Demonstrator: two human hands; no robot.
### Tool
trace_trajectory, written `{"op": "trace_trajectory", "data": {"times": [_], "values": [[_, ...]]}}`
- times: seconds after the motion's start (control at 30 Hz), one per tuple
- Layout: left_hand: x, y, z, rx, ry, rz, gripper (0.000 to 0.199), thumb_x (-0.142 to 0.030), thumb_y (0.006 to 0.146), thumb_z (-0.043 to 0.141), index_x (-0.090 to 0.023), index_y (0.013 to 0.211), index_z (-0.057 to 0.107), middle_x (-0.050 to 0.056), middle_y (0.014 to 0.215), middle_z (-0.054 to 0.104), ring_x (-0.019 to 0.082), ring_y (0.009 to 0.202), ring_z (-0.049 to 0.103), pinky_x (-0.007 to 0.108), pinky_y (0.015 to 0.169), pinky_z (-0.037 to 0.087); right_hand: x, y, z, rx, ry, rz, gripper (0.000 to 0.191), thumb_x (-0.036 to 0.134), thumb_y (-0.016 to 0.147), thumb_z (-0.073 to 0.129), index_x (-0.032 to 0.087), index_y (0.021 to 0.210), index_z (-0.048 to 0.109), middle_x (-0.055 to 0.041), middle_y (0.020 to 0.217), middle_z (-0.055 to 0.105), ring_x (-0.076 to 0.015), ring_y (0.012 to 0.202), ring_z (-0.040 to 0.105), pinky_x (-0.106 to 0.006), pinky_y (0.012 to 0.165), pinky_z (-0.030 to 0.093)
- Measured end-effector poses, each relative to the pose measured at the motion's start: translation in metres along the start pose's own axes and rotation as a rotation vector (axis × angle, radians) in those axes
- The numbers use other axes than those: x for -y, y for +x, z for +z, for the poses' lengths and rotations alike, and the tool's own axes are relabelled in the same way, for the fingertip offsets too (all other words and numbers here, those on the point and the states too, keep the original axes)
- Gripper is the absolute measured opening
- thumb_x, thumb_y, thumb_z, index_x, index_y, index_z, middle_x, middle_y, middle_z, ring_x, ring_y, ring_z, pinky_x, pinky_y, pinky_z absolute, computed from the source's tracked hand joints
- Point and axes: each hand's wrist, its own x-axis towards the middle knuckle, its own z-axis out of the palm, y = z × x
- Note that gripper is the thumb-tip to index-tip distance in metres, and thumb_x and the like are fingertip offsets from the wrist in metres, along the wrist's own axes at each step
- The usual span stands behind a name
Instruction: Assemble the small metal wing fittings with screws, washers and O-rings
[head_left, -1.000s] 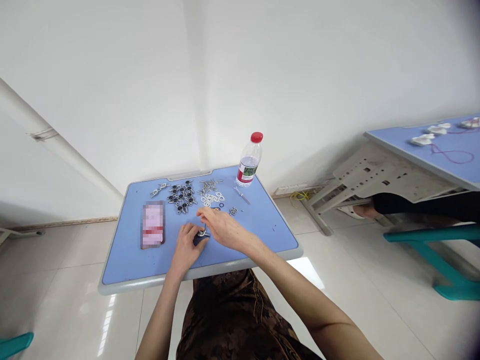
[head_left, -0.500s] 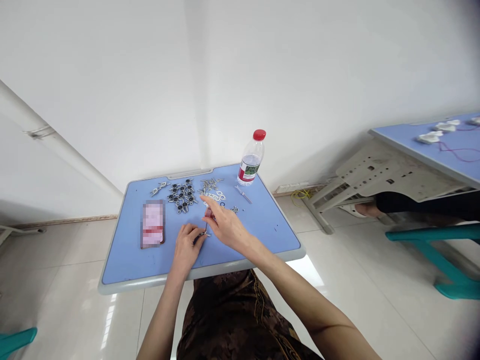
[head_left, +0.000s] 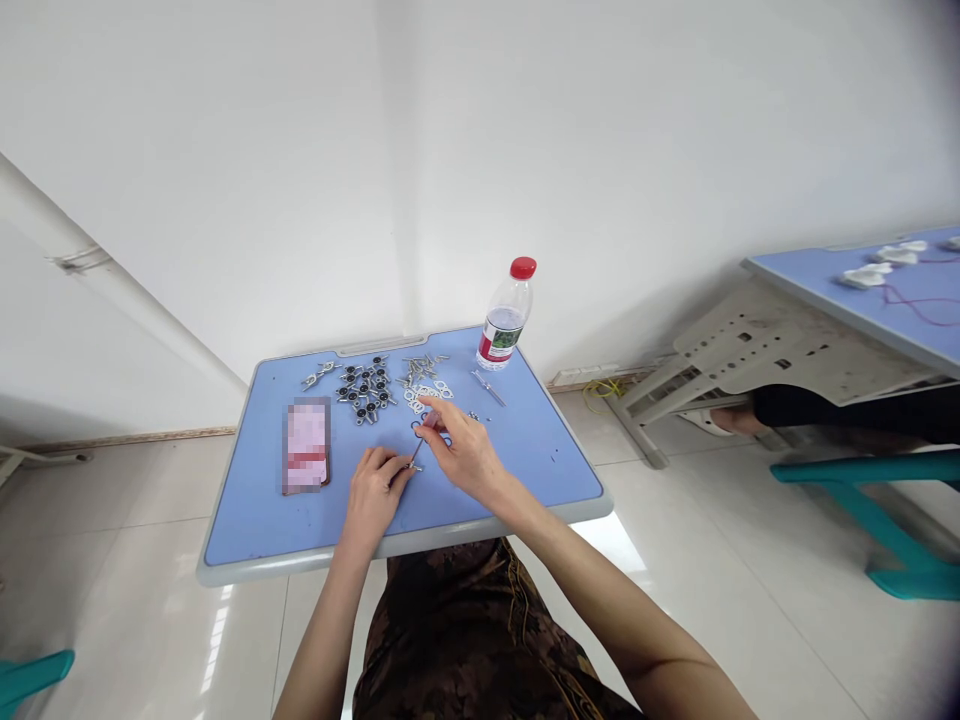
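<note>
My right hand (head_left: 461, 447) is closed round the reddish handle of a screwdriver (head_left: 420, 450); its thin shaft slants down to the left. The tip meets a small metal part (head_left: 414, 466) on the blue table. My left hand (head_left: 375, 487) pinches that part from the left, and its fingers cover much of it. Beyond my hands are flat metal plates (head_left: 439, 390) and a heap of metal pieces with black round centres (head_left: 365, 388). Small metal parts (head_left: 421, 368) lie behind the plates, and tiny bits (head_left: 474, 415) sit past my right hand.
A water bottle (head_left: 504, 325) with a red cap stands at the back right, near a slim metal and clear tool (head_left: 489, 388). A phone (head_left: 307, 445) lies left. Two loose metal parts (head_left: 321, 375) are at the back left. Another table (head_left: 825, 290) and a person's foot (head_left: 709, 420) are right.
My right hand has shifted slightly right, and the screwdriver, nearly upright before, now leans to the right. The left hand stays on the small metal part.
</note>
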Motion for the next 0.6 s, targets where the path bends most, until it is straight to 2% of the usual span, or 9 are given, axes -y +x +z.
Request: {"op": "trace_trajectory", "data": {"times": [0.2, 0.33, 0.6], "values": [[0.005, 0.004, -0.002, 0.041, -0.183, -0.064, 0.013, -0.030, 0.087, 0.060, -0.022, 0.094, 0.068, 0.004, 0.089, 0.064, 0.021, 0.087, 0.056, 0.036, 0.080, 0.046, 0.008, -0.005, 0.001, 0.012, 0.081, -0.076, 0.035, 0.018, 0.095, 0.046, 0.021, 0.130, 0.043, -0.0040, 0.092, 0.063, -0.0147, 0.081, 0.062, -0.030, 0.078, 0.053], [0.001, 0.003, -0.003, 0.051, -0.153, -0.071, 0.012, -0.028, 0.090, 0.057, -0.021, 0.093, 0.067, 0.003, 0.088, 0.063, 0.020, 0.085, 0.053, 0.035, 0.078, 0.044, 0.011, -0.006, 0.009, 0.057, 0.048, -0.158, 0.035, 0.015, 0.096, 0.042, 0.021, 0.130, 0.042, -0.0047, 0.089, 0.064, -0.0170, 0.083, 0.062, -0.032, 0.077, 0.054], [-0.002, 0.002, -0.003, 0.029, -0.115, -0.049, 0.008, -0.024, 0.088, 0.059, -0.021, 0.092, 0.065, 0.003, 0.087, 0.062, 0.020, 0.085, 0.051, 0.032, 0.076, 0.043, 0.012, -0.007, 0.015, 0.097, -0.012, -0.197, 0.035, 0.016, 0.097, 0.038, 0.021, 0.132, 0.040, -0.0061, 0.090, 0.064, -0.0192, 0.081, 0.063, -0.035, 0.073, 0.056]]}}
